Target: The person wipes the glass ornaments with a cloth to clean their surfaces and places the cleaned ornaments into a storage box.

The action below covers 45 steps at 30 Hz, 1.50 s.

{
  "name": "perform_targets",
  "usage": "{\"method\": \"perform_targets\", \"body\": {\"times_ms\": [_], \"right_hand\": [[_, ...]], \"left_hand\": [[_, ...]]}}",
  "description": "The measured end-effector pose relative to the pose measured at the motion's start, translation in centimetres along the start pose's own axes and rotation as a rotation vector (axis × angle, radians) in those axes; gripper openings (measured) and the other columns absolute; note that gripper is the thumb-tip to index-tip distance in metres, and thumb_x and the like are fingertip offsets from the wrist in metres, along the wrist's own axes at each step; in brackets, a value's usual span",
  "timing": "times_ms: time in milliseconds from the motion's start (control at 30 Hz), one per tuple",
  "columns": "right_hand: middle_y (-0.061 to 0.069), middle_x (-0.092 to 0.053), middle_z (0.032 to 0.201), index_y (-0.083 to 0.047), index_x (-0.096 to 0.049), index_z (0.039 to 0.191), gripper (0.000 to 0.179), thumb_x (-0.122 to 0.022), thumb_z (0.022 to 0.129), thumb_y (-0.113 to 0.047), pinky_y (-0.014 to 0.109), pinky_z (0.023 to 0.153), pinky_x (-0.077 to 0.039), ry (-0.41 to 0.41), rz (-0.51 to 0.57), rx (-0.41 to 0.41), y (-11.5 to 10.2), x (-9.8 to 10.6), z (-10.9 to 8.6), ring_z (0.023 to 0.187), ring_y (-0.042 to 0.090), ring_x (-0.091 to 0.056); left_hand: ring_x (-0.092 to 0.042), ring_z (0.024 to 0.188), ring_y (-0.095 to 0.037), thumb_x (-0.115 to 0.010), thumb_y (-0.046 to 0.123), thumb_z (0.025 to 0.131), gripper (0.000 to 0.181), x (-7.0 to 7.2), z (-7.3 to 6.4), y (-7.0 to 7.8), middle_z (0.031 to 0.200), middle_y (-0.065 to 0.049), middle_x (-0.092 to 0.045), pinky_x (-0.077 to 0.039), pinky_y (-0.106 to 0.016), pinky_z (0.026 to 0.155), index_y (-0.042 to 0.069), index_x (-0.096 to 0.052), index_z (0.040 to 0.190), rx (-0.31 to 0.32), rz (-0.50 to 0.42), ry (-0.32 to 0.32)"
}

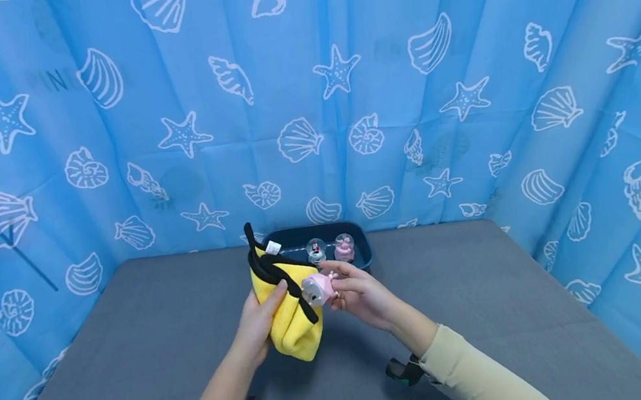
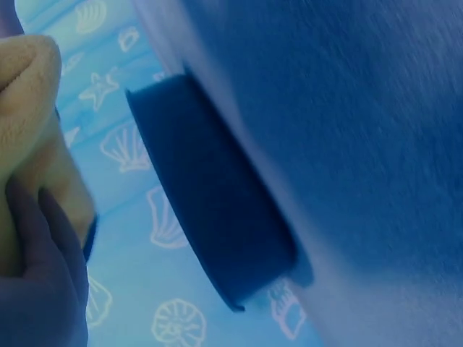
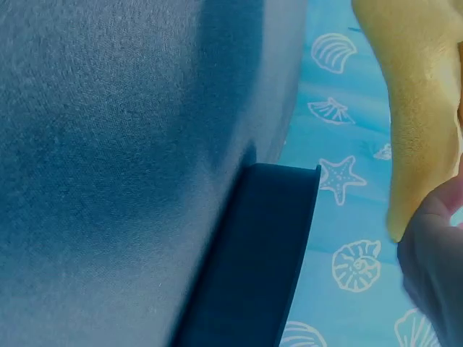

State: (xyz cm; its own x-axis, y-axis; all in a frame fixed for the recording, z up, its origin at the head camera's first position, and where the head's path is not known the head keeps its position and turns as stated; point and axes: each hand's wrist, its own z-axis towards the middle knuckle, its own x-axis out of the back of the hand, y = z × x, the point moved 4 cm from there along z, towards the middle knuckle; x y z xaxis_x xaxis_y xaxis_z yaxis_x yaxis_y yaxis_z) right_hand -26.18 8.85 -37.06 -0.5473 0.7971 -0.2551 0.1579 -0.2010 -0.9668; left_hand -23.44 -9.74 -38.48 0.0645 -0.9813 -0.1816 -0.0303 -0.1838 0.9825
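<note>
My left hand (image 1: 257, 324) grips a yellow cloth (image 1: 296, 336) with black edging and a white tag, held up above the table. In the left wrist view, fingers (image 2: 51, 246) press into the cloth's fuzzy side. My right hand (image 1: 365, 293) pinches a small pink snow globe (image 1: 318, 289), tilted with its clear dome towards the cloth and touching or very near the black edge. From the right wrist, only part of that hand (image 3: 438, 253) shows beside the cloth (image 3: 427, 108); the globe is hidden there.
Behind the hands, a dark blue tray (image 1: 363, 247) stands at the grey table's (image 1: 166, 346) back edge. Inside it are a snow globe with a white base (image 1: 316, 252) and a pink one (image 1: 344, 247). A blue seashell curtain (image 1: 342, 126) hangs around the table.
</note>
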Motion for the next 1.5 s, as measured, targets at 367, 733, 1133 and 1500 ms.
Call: {"method": "perform_targets", "body": {"times_ms": [367, 733, 1133, 1500], "right_hand": [[0.01, -0.047, 0.118, 0.002, -0.034, 0.142, 0.045, -0.047, 0.102, -0.014, 0.024, 0.079, -0.048, 0.163, 0.002, -0.007, 0.4, 0.1, 0.3, 0.088, 0.013, -0.054], [0.0, -0.057, 0.109, 0.006, -0.036, 0.14, 0.044, -0.05, 0.1, -0.007, 0.027, 0.091, -0.046, 0.133, 0.086, 0.04, -0.1, 0.2, 0.2, 0.098, 0.015, -0.055], [0.006, -0.052, 0.112, 0.003, -0.027, 0.148, 0.053, -0.045, 0.104, -0.022, 0.025, 0.082, -0.047, 0.126, -0.071, 0.013, 0.1, -0.6, 0.5, 0.09, 0.015, -0.053], [0.006, -0.057, 0.103, 0.006, -0.039, 0.135, 0.046, -0.053, 0.101, -0.022, 0.024, 0.076, -0.047, 0.208, -0.062, -0.036, 0.2, -0.5, 0.7, 0.08, 0.014, -0.055]], "left_hand": [[-0.056, 0.094, -0.023, -0.068, 0.028, 0.092, 0.056, -1.6, -0.7, -0.1, 0.107, -0.01, -0.054, -0.048, -0.033, 0.08, 0.002, -0.04, 0.133, -0.028, 0.167, 0.0], [-0.057, 0.094, -0.018, -0.065, 0.024, 0.095, 0.048, -0.6, -0.3, -0.8, 0.107, -0.008, -0.054, -0.049, -0.03, 0.084, 0.003, -0.04, 0.13, -0.006, -0.011, -0.066], [-0.055, 0.096, -0.024, -0.074, 0.014, 0.087, 0.052, -1.3, -0.7, -0.2, 0.109, -0.011, -0.055, -0.048, -0.032, 0.084, 0.003, -0.044, 0.128, -0.103, 0.077, 0.038], [-0.055, 0.096, -0.025, -0.073, 0.005, 0.085, 0.051, -0.5, -0.5, -0.2, 0.109, -0.012, -0.056, -0.047, -0.035, 0.083, 0.003, -0.047, 0.129, -0.139, 0.117, 0.046]]}}
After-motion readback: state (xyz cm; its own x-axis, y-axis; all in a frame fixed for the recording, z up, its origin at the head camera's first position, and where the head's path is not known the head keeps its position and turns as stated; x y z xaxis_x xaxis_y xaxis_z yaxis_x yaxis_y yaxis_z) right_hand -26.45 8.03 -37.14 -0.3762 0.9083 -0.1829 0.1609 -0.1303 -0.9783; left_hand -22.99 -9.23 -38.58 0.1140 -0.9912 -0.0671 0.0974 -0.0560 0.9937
